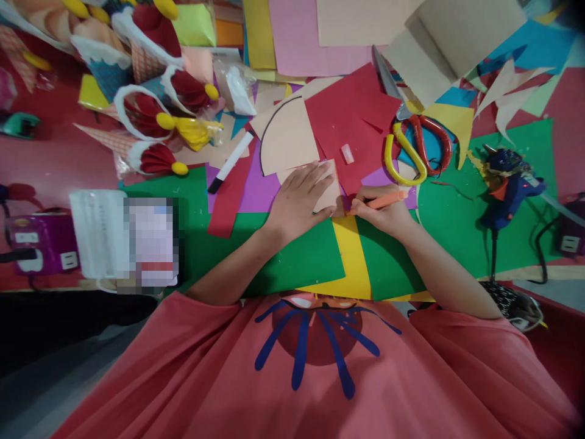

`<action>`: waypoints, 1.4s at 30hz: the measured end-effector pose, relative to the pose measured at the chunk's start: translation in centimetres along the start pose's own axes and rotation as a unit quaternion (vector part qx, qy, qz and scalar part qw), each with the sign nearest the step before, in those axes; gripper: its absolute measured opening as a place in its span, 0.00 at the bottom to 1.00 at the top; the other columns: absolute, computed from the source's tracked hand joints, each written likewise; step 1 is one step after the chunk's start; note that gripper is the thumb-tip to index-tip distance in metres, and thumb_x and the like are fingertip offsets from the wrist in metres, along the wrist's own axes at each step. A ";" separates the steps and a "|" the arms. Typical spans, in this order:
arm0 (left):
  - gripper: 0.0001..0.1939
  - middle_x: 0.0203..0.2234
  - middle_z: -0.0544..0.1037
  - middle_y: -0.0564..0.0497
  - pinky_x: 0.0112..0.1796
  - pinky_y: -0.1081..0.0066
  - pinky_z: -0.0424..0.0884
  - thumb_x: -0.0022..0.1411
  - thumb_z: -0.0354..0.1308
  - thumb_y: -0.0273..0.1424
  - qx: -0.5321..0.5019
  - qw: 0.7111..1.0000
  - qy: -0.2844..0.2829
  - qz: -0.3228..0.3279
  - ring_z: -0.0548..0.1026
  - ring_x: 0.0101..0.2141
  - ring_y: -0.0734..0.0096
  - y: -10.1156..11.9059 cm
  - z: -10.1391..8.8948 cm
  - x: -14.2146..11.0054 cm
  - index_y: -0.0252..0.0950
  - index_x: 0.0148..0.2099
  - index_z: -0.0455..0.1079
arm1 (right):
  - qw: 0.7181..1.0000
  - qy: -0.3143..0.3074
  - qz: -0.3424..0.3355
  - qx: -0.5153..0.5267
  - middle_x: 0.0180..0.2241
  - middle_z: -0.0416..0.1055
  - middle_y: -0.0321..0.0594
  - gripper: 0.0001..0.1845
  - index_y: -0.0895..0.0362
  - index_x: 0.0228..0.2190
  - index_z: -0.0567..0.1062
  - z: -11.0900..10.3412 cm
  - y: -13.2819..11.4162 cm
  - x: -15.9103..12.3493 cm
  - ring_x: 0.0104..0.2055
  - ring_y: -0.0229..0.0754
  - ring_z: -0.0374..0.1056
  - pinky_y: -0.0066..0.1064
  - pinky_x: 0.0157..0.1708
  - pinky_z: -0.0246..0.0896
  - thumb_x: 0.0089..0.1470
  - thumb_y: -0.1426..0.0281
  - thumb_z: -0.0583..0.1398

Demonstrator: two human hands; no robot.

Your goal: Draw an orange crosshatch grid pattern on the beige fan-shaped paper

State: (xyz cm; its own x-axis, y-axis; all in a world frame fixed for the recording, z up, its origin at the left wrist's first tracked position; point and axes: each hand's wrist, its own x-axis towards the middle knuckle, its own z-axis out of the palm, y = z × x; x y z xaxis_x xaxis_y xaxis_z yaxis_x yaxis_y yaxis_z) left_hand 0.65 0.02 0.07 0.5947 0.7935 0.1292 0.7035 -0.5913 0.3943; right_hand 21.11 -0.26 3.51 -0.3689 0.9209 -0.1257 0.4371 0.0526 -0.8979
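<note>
My left hand (304,192) lies flat with fingers stretched over a small peach piece of paper (329,194). At that paper's right edge, my right hand (379,207) is closed around an orange marker (388,199), its tip end low among the fingers. Just above my left hand sits a larger peach paper (292,135) with a black curved line on it. A white marker with a black cap (231,161) lies to the left. Red paper (350,116) spreads behind both hands, with a small pink eraser-like block (347,153) on it.
Scissors with yellow and red handles (418,149) lie right of the red paper. A blue glue gun (509,189) stands at the right on green sheets (448,231). Several decorated paper cones (150,152) crowd the upper left. A blurred phone (153,244) lies at the left.
</note>
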 end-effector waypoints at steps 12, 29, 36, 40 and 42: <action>0.29 0.62 0.59 0.40 0.61 0.55 0.52 0.67 0.44 0.49 -0.011 1.000 -0.024 0.000 0.55 0.63 0.54 -0.2 -0.2 0.0 0.34 0.61 0.58 | 0.974 0.063 0.071 0.207 0.14 0.67 0.31 0.11 0.57 0.18 0.71 -0.7 0.6 0.3 0.13 0.29 0.58 0.22 0.13 0.51 0.49 0.68 0.58; 0.18 0.57 0.69 0.43 0.51 0.57 0.66 0.67 0.47 0.32 0.015 0.995 -0.061 0.081 0.66 0.56 0.56 1.8 -1.2 -0.7 0.35 0.56 0.66 | 0.985 0.128 0.033 0.113 0.23 0.71 0.34 0.10 0.56 0.30 0.74 -0.5 1.0 0.3 0.21 0.32 0.66 0.26 0.21 0.62 0.53 0.61 0.61; 0.18 0.57 0.68 0.43 0.51 0.56 0.65 0.68 0.46 0.32 0.005 0.994 -0.058 0.088 0.66 0.56 0.56 2.0 -1.2 -0.9 0.35 0.57 0.65 | 0.989 0.141 0.027 0.029 0.19 0.66 0.33 0.13 0.56 0.20 0.67 -0.4 0.5 0.9 0.22 0.33 0.62 0.27 0.23 0.56 0.54 0.67 0.59; 0.17 0.57 0.68 0.43 0.50 0.57 0.66 0.69 0.46 0.32 0.021 0.993 -0.056 0.097 0.66 0.56 0.56 2.1 -1.3 -1.0 0.35 0.56 0.67 | 0.991 0.133 0.013 0.004 0.18 0.65 0.32 0.14 0.56 0.18 0.66 -0.4 0.4 1.0 0.21 0.33 0.61 0.28 0.22 0.54 0.54 0.69 0.58; 0.17 0.57 0.69 0.43 0.49 0.57 0.66 0.69 0.46 0.32 0.027 0.993 -0.053 0.101 0.67 0.55 0.56 2.1 -1.3 -1.0 0.35 0.55 0.67 | 0.991 0.133 0.004 -0.003 0.18 0.65 0.32 0.14 0.56 0.18 0.66 -0.3 0.4 1.0 0.21 0.32 0.61 0.28 0.22 0.53 0.53 0.69 0.58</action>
State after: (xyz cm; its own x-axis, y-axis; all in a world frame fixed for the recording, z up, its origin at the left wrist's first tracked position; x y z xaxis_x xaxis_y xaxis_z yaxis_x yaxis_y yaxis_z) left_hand 1.07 -1.83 1.95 0.7613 0.6400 0.1039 0.5839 -0.7463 0.3194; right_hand 21.19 0.78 3.15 -0.1366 0.9905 -0.0166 0.4438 0.0463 -0.8949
